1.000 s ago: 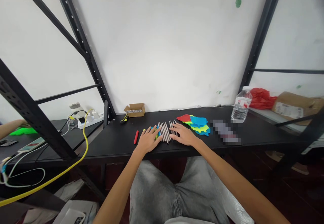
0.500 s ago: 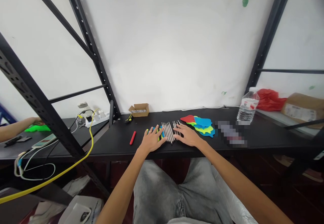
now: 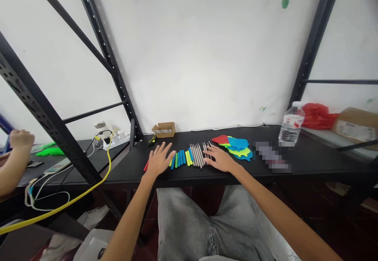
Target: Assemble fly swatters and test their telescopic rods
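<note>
My left hand (image 3: 159, 159) is open, fingers spread, over the left end of a row of coloured sticks. A red stick (image 3: 145, 166) pokes out from under it. To its right lie blue sticks (image 3: 181, 158), yellow sticks (image 3: 188, 158) and a green one, side by side. Several slim metal rods (image 3: 197, 155) continue the row. My right hand (image 3: 219, 158) lies with fingers apart on the right-hand rods and partly covers them. Beyond it sits an overlapping pile of flat pieces in red, blue and yellow-green (image 3: 238, 143); their kind is unclear.
A small open cardboard box (image 3: 164, 129) stands by the wall. A water bottle (image 3: 291, 124) is at the right, near a blurred-out item. A yellow cable (image 3: 100, 178) and a power strip (image 3: 117, 141) are at left, where another person's hand (image 3: 21, 139) is raised.
My left hand has moved left along the row, uncovering the coloured sticks and partly covering the red one. My right hand stays by the rods. The other person's hand has lifted.
</note>
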`<state>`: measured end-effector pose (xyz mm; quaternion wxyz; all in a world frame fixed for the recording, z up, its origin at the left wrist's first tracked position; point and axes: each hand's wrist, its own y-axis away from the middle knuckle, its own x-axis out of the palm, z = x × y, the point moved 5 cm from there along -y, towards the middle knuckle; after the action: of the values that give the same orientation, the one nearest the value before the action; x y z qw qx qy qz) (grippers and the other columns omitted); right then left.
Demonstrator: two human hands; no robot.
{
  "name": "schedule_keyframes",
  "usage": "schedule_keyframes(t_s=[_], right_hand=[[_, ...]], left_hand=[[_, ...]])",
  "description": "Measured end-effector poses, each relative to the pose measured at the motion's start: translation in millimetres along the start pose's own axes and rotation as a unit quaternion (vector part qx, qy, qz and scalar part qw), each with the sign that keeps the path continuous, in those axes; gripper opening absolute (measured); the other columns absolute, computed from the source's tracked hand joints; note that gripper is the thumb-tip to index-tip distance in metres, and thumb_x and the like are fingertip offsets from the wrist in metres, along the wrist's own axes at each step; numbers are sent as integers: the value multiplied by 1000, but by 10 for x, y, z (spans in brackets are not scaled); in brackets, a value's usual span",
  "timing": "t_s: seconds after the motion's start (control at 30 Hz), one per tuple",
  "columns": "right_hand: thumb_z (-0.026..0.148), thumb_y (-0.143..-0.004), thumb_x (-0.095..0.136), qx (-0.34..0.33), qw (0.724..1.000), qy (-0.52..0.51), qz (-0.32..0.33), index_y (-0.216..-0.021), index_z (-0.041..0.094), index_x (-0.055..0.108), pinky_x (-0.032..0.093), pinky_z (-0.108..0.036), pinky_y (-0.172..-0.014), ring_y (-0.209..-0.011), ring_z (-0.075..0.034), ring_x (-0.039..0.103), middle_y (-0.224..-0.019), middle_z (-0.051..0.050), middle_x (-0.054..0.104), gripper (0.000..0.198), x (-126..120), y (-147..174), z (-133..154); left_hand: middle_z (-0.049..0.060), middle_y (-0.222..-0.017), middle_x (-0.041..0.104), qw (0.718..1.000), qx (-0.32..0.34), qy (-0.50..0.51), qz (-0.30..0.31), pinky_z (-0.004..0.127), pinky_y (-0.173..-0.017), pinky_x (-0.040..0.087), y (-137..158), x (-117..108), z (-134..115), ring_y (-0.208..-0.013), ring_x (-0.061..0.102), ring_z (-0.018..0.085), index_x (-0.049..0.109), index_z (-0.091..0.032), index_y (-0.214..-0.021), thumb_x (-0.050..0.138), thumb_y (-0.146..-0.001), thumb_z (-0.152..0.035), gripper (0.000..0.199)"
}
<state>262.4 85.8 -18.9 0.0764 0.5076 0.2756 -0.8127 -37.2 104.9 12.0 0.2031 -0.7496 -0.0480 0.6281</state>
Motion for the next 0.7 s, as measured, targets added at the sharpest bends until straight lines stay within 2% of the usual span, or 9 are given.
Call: schedule_keyframes(t_s=[0.07, 0.13, 0.2, 0.37, 0.43, 0.5, 0.57, 0.63, 0.7], right_hand=[[69, -89, 36, 1, 1000, -2, -1, -138, 28, 54, 30, -52, -112, -141, -34, 31, -150, -8, 42, 66, 8, 0, -12], [69, -89, 36, -1, 1000, 1, -6, -137, 27, 54, 29, -52, -112, -141, -34, 31, -150, -10, 42, 67, 12, -2, -16], [69, -89, 36, -2, 1000, 2, -9, -137, 26, 54, 29, -53, -112, -141, -34, 32, -150, -10, 42, 67, 13, -2, -16], [68, -90, 36, 3, 1000, 1, -8, -137, 26, 55, 30, -52, -111, -141, -34, 32, -150, -10, 42, 66, 4, 6, -13], [68, -90, 36, 2, 1000, 3, -12, -137, 26, 55, 30, -52, -112, -141, -33, 32, -149, -10, 43, 66, 0, 9, -13], [67, -90, 36, -3, 1000, 4, -17, -136, 26, 55, 29, -52, -112, -141, -33, 32, -149, -10, 43, 65, 2, 8, -13], [67, -90, 36, -8, 1000, 4, -19, -136, 26, 56, 29, -52, -112, -141, -34, 32, -148, -10, 44, 64, 11, 5, -17], [67, -90, 37, -8, 1000, 3, -20, -136, 26, 56, 29, -52, -112, -141, -34, 32, -148, -9, 44, 64, 18, 0, -24], [67, -90, 37, -6, 1000, 2, -20, -136, 26, 56, 28, -52, -112, -141, -33, 31, -149, -9, 43, 64, 19, -3, -27]], left_hand=[[8, -157, 27, 996, -84, -4, 25, 63, -109, 23, 66, 2, 323, -142, 27, 40, 36, -37, -147, 21, -89, -72, 70], [9, -155, 32, 992, -102, -12, 67, 64, -107, 25, 152, 82, 439, -140, 30, 41, 41, -37, -145, 22, -88, -73, 70], [7, -152, 38, 995, -73, -23, 62, 59, -110, 26, 203, 149, 335, -141, 30, 38, 45, -37, -142, 25, -88, -72, 68], [9, -154, 34, 999, -36, 2, 5, 53, -106, 35, 98, 155, -134, -138, 34, 39, 48, -32, -140, 31, -90, -66, 63], [11, -154, 34, 998, -60, 5, -36, 51, -107, 35, 35, 74, -117, -139, 34, 37, 52, -28, -137, 33, -92, -61, 59], [14, -151, 38, 994, -93, 8, -53, 50, -108, 33, 21, 36, 15, -139, 35, 35, 51, -24, -138, 33, -93, -58, 59], [17, -147, 44, 992, -120, 27, -16, 50, -108, 34, 61, 98, 158, -137, 39, 34, 49, -19, -139, 31, -94, -55, 60], [16, -145, 46, 992, -114, 55, 27, 51, -108, 34, 125, 204, 199, -136, 40, 32, 50, -19, -137, 31, -95, -54, 58], [13, -145, 47, 991, -91, 97, 19, 48, -110, 33, 171, 258, 135, -138, 39, 29, 49, -20, -138, 31, -95, -53, 57]])
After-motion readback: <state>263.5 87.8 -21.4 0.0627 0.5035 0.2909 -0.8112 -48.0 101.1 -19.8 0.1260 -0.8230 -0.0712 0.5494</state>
